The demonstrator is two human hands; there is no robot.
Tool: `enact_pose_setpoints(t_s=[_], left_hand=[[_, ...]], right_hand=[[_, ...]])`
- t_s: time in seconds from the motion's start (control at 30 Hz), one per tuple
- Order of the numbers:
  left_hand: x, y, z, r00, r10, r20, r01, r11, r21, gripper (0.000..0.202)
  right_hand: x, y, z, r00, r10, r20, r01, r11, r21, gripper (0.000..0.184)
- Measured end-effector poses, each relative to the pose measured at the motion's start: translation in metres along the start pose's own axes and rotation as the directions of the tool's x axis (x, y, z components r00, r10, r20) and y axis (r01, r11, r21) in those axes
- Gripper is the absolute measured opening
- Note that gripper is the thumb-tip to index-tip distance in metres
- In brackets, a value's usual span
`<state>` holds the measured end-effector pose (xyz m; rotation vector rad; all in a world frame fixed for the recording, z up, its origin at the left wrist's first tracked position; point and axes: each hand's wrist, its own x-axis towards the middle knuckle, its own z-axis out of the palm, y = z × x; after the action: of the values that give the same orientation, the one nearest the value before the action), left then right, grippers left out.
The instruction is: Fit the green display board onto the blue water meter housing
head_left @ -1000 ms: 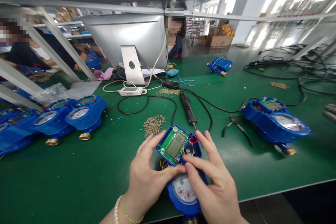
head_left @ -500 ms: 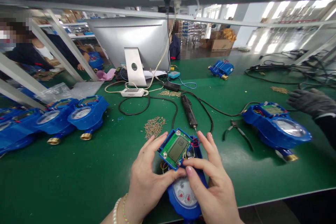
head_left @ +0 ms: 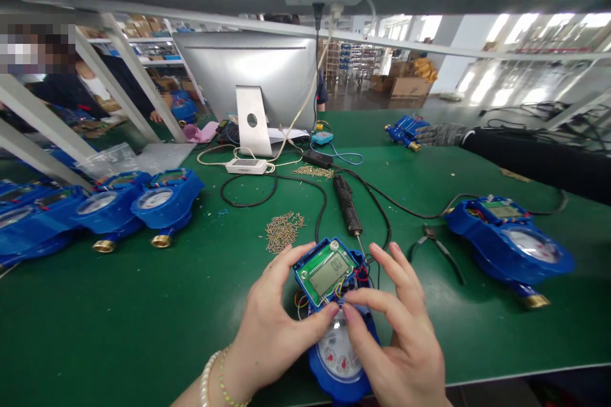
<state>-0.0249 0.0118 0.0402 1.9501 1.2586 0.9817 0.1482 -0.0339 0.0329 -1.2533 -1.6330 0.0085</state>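
Observation:
A blue water meter [head_left: 340, 362] lies on the green table [head_left: 143, 318] in front of me, its white dial facing up. A green circuit board with an LCD [head_left: 326, 271] sits tilted on its upper part, with coloured wires below it. My left hand [head_left: 277, 324] grips the board's left edge, thumb at its lower corner. My right hand [head_left: 396, 331] holds the meter's right side, its forefinger meeting the left thumb under the board.
An electric screwdriver [head_left: 347, 205] and a pile of brass screws [head_left: 282, 229] lie just behind. Pliers [head_left: 436, 241] and another meter [head_left: 510, 238] sit right. Several meters [head_left: 167, 197] line the left. A co-worker's gloved hand [head_left: 442, 134] reaches a far meter [head_left: 403, 130]. A monitor [head_left: 248, 73] stands behind.
The board has settled flatter on the meter and my fingers shifted around it. A co-worker's gloved arm came in from the right and reached across to the far meter.

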Motion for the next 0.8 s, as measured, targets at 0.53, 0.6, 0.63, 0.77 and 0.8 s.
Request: enact_pose_setpoints(t_s=[0.53, 0.6, 0.63, 0.77, 0.8], left_hand=[[-0.001, 0.000, 0.002, 0.998, -0.034, 0.056, 0.040, 0.993, -0.113, 0.060], [0.001, -0.001, 0.004, 0.999, -0.020, 0.037, 0.024, 0.994, -0.108, 0.057], [0.002, -0.001, 0.004, 1.000, -0.006, 0.022, 0.007, 0.996, -0.091, 0.055], [0.004, -0.002, 0.004, 0.999, 0.050, -0.008, -0.050, 0.999, 0.006, 0.056], [0.004, -0.001, 0.004, 0.998, 0.058, -0.005, -0.058, 0.998, 0.018, 0.056]], right_hand=[[0.002, -0.004, 0.001, 1.000, -0.011, 0.025, 0.013, 0.996, -0.083, 0.006], [0.003, -0.003, -0.001, 0.998, -0.036, 0.052, 0.040, 0.997, -0.072, 0.009], [0.003, -0.002, -0.002, 0.997, -0.045, 0.064, 0.049, 0.997, -0.064, 0.011], [0.007, 0.001, -0.009, 0.996, -0.088, 0.024, 0.089, 0.995, -0.043, 0.016], [0.008, 0.002, -0.011, 0.994, -0.112, 0.013, 0.112, 0.993, -0.048, 0.018]])
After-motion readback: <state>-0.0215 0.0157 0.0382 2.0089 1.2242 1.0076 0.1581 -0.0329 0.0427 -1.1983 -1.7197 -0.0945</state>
